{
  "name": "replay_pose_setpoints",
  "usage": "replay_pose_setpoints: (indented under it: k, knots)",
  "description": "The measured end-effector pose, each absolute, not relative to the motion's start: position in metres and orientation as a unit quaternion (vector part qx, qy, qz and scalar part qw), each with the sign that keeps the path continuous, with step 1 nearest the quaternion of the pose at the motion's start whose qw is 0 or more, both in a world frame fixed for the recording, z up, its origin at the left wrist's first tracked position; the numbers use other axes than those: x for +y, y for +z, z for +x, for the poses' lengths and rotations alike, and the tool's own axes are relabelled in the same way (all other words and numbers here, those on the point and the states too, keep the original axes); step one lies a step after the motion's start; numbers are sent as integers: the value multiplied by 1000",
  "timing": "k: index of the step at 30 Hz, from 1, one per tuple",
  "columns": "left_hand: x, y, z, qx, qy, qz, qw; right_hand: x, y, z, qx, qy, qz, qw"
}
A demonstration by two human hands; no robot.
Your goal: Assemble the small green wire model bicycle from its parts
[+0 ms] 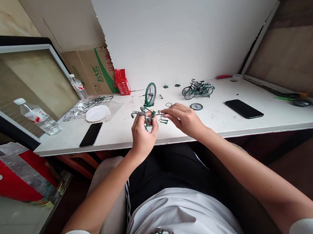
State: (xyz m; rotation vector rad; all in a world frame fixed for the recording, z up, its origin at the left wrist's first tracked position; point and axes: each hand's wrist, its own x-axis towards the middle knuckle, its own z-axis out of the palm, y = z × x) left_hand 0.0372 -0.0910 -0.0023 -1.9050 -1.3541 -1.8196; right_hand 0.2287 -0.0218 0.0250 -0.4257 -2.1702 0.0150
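the left hand's [145, 133] grip is closed around the green model bicycle frame [150, 114], held above the white surface [123, 135] near its front edge; the right hand [184, 118] pinches a thin rod [159, 114] against it. beyond, a loose wheel [196, 106] lies nearer than the small bicycles [198, 88], left of a black phone [243, 109].

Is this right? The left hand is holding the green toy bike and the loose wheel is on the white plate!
Not quite: the loose wheel lies on the white table, near the right hand, not on the white plate. The head view shows it. The left hand does hold the green toy bike.
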Motion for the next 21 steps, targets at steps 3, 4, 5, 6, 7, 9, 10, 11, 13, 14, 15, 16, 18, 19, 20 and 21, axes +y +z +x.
replay_pose_setpoints:
  k: [3,4,5,6,7,9,10,11,13,14,15,16,18,19,20,21]
  knots:
    - [-91,-3,37,-460,-613,-638,78,-24,24,228,-885,-49,-183,425]
    - [-91,-4,38,-461,-614,-637,76,-24,23,229,-887,-59,-190,416]
    - [-90,-4,38,-460,-615,-636,76,-25,23,229,-888,-64,-197,410]
    - [-90,-5,38,-459,-616,-635,76,-25,23,229,-889,-65,-202,406]
    - [-90,-6,38,-458,-617,-635,78,-26,23,229,-889,-62,-205,404]
    - [-90,-7,39,-457,-617,-636,80,-26,23,229,-888,-42,-211,406]
    - [-90,-7,39,-458,-616,-636,79,-27,23,228,-887,-26,-214,409]
    - [-90,-8,39,-460,-616,-635,78,-27,23,228,-886,-7,-217,410]
    - [-90,-10,40,-465,-617,-631,75,-28,23,227,-885,27,-225,407]
    - [-90,-10,40,-467,-617,-629,72,-29,23,226,-884,39,-231,404]
    - [-90,-11,40,-469,-618,-627,70,-30,23,225,-884,49,-238,400]
    - [-89,-12,40,-469,-619,-626,69,-30,23,225,-883,57,-244,396]
    - [-88,-14,41,-469,-620,-625,67,-31,23,225,-881,78,-253,391]
    - [-88,-15,41,-469,-620,-625,67,-31,23,225,-881,91,-255,389]
    - [-87,-15,41,-469,-620,-625,66,-31,23,226,-880,103,-256,388]
    - [-87,-16,41,-470,-620,-624,66,-31,23,226,-879,115,-257,386]
